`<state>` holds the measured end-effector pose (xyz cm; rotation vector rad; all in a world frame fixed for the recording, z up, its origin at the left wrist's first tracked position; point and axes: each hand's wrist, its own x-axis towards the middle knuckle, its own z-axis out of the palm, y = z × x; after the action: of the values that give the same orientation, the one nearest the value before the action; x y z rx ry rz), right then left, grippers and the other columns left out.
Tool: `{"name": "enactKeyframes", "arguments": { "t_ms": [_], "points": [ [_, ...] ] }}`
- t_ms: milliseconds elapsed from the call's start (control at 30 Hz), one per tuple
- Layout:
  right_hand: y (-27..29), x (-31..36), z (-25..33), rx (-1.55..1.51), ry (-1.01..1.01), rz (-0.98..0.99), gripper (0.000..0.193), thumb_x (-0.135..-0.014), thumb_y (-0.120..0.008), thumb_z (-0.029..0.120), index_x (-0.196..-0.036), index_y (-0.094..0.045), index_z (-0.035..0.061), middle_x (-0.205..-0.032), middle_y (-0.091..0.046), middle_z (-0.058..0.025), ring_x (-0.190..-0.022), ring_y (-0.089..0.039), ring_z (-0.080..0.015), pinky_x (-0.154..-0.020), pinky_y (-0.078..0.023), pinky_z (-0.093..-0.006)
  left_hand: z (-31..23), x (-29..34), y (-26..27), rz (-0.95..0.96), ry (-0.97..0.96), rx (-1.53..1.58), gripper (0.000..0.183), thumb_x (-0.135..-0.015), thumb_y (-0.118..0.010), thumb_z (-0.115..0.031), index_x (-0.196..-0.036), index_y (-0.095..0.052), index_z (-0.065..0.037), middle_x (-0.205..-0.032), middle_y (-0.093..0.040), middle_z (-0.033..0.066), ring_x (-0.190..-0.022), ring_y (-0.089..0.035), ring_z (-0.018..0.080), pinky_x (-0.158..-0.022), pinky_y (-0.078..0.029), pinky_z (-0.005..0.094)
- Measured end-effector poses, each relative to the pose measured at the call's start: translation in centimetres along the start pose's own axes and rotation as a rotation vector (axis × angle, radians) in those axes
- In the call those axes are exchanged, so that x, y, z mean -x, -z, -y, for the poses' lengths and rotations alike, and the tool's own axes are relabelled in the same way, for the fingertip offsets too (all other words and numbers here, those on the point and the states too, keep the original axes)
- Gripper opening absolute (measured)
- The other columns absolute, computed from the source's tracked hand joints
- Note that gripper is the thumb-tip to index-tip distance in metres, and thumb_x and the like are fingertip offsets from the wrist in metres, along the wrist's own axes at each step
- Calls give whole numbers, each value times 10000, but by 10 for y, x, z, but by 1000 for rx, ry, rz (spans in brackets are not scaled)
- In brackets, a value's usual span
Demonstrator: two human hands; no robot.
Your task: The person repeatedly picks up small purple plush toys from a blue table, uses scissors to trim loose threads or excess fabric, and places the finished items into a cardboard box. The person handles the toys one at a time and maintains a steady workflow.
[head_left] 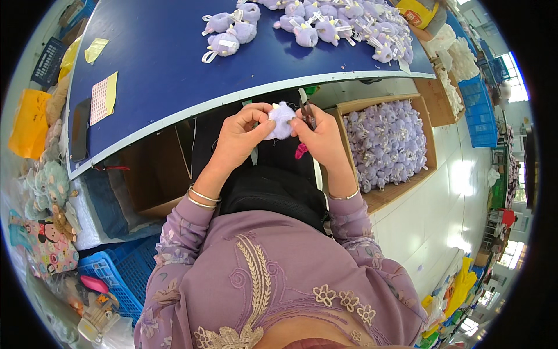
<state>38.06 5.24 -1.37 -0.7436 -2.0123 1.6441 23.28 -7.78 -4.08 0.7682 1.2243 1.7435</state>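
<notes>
A small lilac plush toy piece (281,122) with pale yellow tips is held over my lap, just off the table's near edge. My left hand (247,129) pinches its left side between thumb and bent fingers. On the other side, my right hand (318,135) grips the edge with the thumb. Dark-bladed snips (306,109) also sit in the right hand, tucked against the fingers. Finished-looking lilac plush toys (224,43) with white loops and tags lie on the blue table (174,70) beyond, with a larger heap (349,20) to their right.
An open cardboard box (431,142) full of lilac plush toys stands right of my lap. A phone (80,129) and a sticker sheet (103,98) lie at the table's left. Blue crates (119,273) and bags fill the lower left. Another person's arm (427,32) shows at the far right.
</notes>
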Motion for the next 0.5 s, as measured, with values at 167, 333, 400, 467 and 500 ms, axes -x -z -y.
{"name": "enactKeyframes", "arguments": {
  "t_ms": [167,333,400,467,500],
  "points": [
    [-15,9,12,326,205,-138,153,-841,-663,100,-862,-571,-20,-657,-587,-116,-546,-532,-143,-535,-438,-291,6,-4,3,-65,-7,-18,82,-892,-629,-34,-819,-598,-14,-1090,-638,78,-895,-596,111,-751,-516,244],
    [-8,12,22,237,82,-117,154,-826,-669,95,-838,-583,-32,-648,-584,-71,-589,-527,-86,-542,-442,-268,7,-6,5,30,25,-27,14,-888,-608,-37,-897,-605,-27,-1133,-622,76,-953,-574,116,-833,-465,257],
    [13,9,1,285,79,-167,147,-822,-654,93,-837,-592,-40,-665,-588,-87,-622,-524,-76,-558,-449,-268,-11,-14,-2,20,-141,-184,60,-878,-616,-39,-936,-605,-25,-1216,-586,82,-999,-562,119,-836,-469,260],
    [56,13,-8,558,37,-310,179,-816,-644,136,-861,-619,-36,-700,-619,-139,-628,-563,-139,-589,-465,-317,-40,-28,2,-45,-278,-343,134,-862,-636,-51,-992,-606,-35,-1315,-529,99,-1067,-548,140,-855,-470,272],
    [83,18,-15,659,47,-450,189,-811,-646,145,-840,-605,-37,-698,-618,-146,-624,-564,-166,-593,-458,-332,-55,-41,14,-95,-335,-420,183,-852,-652,-62,-1029,-607,-46,-1372,-491,113,-1112,-540,160,-874,-469,282]
  ]
}}
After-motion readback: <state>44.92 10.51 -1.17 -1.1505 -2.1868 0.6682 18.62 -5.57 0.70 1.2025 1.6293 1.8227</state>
